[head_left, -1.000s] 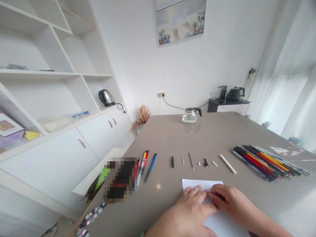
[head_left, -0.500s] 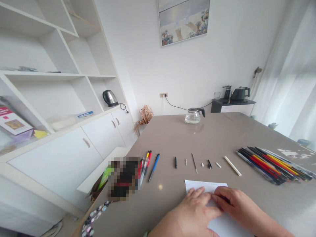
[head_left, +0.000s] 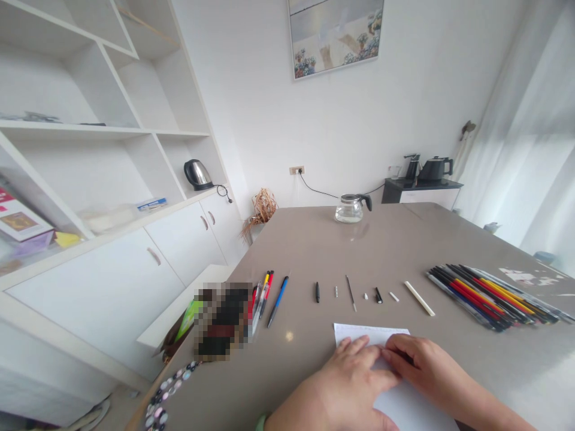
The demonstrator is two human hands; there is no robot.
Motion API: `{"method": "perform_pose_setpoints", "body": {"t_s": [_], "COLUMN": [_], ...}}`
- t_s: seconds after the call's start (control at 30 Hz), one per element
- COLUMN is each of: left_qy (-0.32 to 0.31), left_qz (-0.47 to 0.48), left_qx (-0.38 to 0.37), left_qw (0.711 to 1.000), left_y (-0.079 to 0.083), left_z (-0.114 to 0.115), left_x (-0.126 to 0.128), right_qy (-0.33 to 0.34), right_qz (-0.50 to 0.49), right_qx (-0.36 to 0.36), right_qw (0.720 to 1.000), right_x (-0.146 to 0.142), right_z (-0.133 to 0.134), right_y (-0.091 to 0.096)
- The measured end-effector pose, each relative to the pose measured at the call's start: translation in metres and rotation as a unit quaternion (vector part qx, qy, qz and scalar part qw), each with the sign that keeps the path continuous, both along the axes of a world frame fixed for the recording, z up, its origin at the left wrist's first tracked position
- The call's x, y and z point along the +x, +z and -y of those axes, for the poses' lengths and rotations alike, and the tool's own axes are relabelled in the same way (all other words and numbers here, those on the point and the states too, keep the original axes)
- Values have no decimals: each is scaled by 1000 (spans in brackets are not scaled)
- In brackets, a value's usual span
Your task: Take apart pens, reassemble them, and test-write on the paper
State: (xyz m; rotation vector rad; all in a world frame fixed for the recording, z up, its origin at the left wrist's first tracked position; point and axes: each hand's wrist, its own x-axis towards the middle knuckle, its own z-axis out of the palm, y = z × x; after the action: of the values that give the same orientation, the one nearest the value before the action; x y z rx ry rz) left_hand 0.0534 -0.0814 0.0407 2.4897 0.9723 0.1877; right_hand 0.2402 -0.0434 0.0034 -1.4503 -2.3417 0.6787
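Observation:
A white sheet of paper [head_left: 406, 407] lies on the table under both hands. My left hand [head_left: 344, 383] rests flat on it with the fingers spread. My right hand [head_left: 420, 359] has its fingers curled and pressed together over the paper, touching the left fingers; whatever they hold is hidden, though a dark spot shows beneath them. Beyond the paper stand pen parts in a row: a black grip [head_left: 317, 292], a spring [head_left: 335, 291], a refill [head_left: 350, 293], a small white tip [head_left: 365, 296], a black cap [head_left: 378, 295], a short white piece [head_left: 394, 296] and a white barrel [head_left: 419, 298].
Many pens [head_left: 489, 299] lie in a pile at the right. A blue pen [head_left: 278, 302] and several others sit at the left beside a blurred dark object [head_left: 227, 323]. A glass pot [head_left: 349, 209] stands at the table's far end; a beaded strand [head_left: 168, 389] hangs near the left edge.
The view has shifted very slightly. Both hands stay in the same place on the paper, with only tiny finger movement.

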Motion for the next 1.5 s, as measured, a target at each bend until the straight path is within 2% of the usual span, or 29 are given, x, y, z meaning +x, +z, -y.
{"method": "perform_pose_setpoints", "body": {"t_s": [0.13, 0.2, 0.27, 0.4, 0.47, 0.53, 0.63, 0.77, 0.87, 1.13, 1.33, 1.5], "left_qy": [16, 21, 7, 5, 9, 11, 12, 12, 12, 10, 8, -3], "left_qz": [1, 7, 4, -10, -6, 2, 10, 13, 13, 28, 66, 57], "left_qx": [-13, -19, -39, -69, -73, -75, -70, -59, -59, -58, -6, 33], "left_qw": [1000, 1000, 999, 998, 997, 997, 997, 998, 998, 998, 998, 998], "left_y": [-1, -4, -8, -16, -18, -19, -18, -17, -17, -8, -9, -12], "left_z": [-1, -2, -6, -11, -12, -12, -11, -10, -10, -6, -1, -1], "left_x": [3, 4, 4, 5, 5, 5, 4, 5, 5, 1, -3, -5], "right_qy": [-3, -29, -106, -315, -379, -406, -407, -385, -384, -350, -324, -306], "right_qz": [-8, -32, -70, -101, -91, -68, -25, 28, 62, 118, 130, 125], "right_qx": [11, 32, 80, 173, 179, 166, 127, 74, 47, 25, 15, -2], "right_qw": [1000, 999, 989, 928, 903, 896, 904, 920, 920, 929, 937, 944], "right_x": [-2, -1, 5, 40, 62, 78, 86, 78, 70, 66, 73, 81], "right_z": [4, 3, -3, -26, -39, -49, -56, -57, -57, -56, -59, -67], "right_y": [6, 11, 16, 16, 10, 3, -5, -9, -8, -7, -15, -25]}}
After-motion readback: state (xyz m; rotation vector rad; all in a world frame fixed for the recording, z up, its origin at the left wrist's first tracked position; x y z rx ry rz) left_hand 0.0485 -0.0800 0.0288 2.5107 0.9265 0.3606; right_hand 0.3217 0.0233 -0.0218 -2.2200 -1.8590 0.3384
